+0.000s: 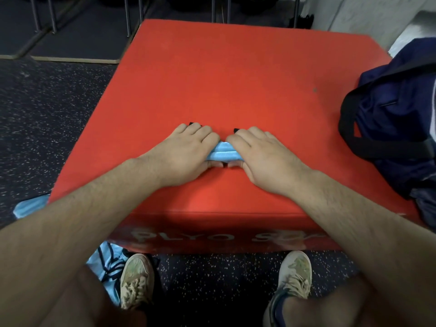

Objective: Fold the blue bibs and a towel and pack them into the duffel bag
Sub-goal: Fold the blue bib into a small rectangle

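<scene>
Red vinyl covers the plyo box [236, 74] the person stands over, and everything here sits in relation to it. Near the middle of its top, toward the person's edge, lies a small folded light-blue cloth [223, 154], rolled into a tight bundle; whether it is a bib or the towel cannot be told. The left hand [188, 149] and right hand [257, 154] close on it from either end, fingers curled over the top and thumbs tucked beneath its near edge. A navy duffel bag [398, 119] rests on the box's right side. More light-blue fabric [106, 263] lies on the speckled floor [47, 114] by the box's near left corner, beside a shoe [135, 279].
</scene>
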{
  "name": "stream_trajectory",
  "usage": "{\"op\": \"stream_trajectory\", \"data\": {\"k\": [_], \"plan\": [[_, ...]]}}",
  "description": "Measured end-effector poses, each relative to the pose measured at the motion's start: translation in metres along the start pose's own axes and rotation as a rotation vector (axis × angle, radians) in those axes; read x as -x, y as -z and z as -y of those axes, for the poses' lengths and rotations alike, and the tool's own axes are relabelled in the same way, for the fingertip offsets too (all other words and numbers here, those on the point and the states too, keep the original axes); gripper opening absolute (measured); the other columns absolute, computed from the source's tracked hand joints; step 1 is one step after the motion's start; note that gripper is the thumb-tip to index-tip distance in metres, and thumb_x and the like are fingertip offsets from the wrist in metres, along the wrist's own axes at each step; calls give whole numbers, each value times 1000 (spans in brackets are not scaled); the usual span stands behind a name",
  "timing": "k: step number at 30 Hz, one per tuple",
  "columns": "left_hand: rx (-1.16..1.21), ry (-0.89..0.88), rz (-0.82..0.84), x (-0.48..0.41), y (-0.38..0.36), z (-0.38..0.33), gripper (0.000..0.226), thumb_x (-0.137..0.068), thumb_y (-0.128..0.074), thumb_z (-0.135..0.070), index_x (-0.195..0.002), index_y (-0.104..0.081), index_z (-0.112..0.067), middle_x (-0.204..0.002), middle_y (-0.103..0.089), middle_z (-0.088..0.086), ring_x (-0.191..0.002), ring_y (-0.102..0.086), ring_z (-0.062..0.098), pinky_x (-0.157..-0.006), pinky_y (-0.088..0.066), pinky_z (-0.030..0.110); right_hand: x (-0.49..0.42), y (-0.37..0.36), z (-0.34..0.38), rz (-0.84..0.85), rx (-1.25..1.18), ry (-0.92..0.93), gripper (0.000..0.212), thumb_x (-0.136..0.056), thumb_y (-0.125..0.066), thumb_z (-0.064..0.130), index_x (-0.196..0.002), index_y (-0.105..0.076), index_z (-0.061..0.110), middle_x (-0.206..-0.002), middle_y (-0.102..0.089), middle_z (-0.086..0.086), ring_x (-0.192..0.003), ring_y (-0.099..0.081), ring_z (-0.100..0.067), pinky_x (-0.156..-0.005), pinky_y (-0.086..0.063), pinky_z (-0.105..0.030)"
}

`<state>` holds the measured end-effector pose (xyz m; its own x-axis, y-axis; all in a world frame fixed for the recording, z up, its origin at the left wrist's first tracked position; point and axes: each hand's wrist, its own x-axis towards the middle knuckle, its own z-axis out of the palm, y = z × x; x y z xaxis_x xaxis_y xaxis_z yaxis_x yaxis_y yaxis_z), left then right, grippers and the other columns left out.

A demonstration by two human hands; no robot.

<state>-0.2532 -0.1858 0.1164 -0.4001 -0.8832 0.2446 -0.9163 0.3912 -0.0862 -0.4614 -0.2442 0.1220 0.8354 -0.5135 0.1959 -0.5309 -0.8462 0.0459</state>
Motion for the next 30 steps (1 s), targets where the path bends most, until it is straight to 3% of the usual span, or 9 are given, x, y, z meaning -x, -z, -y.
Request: {"op": "stream_trajectory", "data": {"k": [4,7,11,13,15,18,21,24,30], "plan": [[29,-5,24,3,8,0,55,-91,-37,-60,-106,-56,-11,-100,-56,5,-89,-55,27,-76,-42,39,1,14,-3,86,-42,-21,50,-90,-52,56,-126,-53,21,-116,-55,4,-105,-52,-24,-87,-47,-43],[17,16,94,14,19,9,75,-81,-41,-76,-124,-54,-16,-120,-52,0,-107,-51,22,-87,-41,36,5,27,-9,145,-125,-84,71,-75,-50,71,-133,-49,29,-129,-50,11,-112,-50,-19,-96,-45,-41],[105,58,266,17,35,24,69,-81,-45,-78,-129,-51,-28,-122,-48,-10,-114,-50,17,-93,-39,34,5,37,-16,225,-166,-86,47,-85,-57,59,-121,-59,30,-113,-56,10,-103,-59,-21,-89,-46,-40],[127,65,343,14,42,24,74,-76,-42,-84,-131,-49,-35,-124,-46,-15,-115,-48,12,-95,-38,34,4,43,-13,269,-77,-89,59,-80,-45,77,-118,-59,35,-112,-55,14,-105,-56,-17,-90,-44,-39],[168,111,399,14,47,19,98,-64,-30,-96,-141,-40,-37,-130,-40,-18,-120,-41,9,-103,-33,34,3,49,-8,224,-21,-107,75,-74,-30,89,-120,-60,37,-116,-55,18,-109,-49,-14,-92,-42,-38],[267,196,379,16,51,11,101,-68,-15,-92,-148,-35,-33,-139,-35,-17,-128,-36,8,-108,-28,32,-7,56,-1,102,-51,-107,64,-89,-31,72,-132,-57,31,-129,-57,16,-121,-43,-17,-96,-37,-39],[227,198,397,13,50,9,84,-79,-29,-83,-147,-39,-34,-139,-34,-17,-126,-35,9,-104,-27,29,-22,53,7,287,-81,-103,55,-92,-49,56,-139,-50,28,-134,-56,10,-131,-38,-18,-105,-30,-41],[260,234,447,12,47,6,81,-80,-46,-75,-148,-33,-32,-140,-31,-16,-126,-34,9,-105,-28,30,-36,47,18,466,-19,-144,50,-84,-57,56,-125,-56,28,-121,-58,5,-120,-44,-21,-101,-30,-42],[284,336,314,14,48,11,96,-79,-63,-68,-154,-17,-30,-144,-29,-8,-131,-36,18,-111,-31,37,-50,43,27,593,-112,-228,33,-88,-51,54,-77,-51,23,-74,-55,7,-75,-51,-17,-88,-29,-41]]}}
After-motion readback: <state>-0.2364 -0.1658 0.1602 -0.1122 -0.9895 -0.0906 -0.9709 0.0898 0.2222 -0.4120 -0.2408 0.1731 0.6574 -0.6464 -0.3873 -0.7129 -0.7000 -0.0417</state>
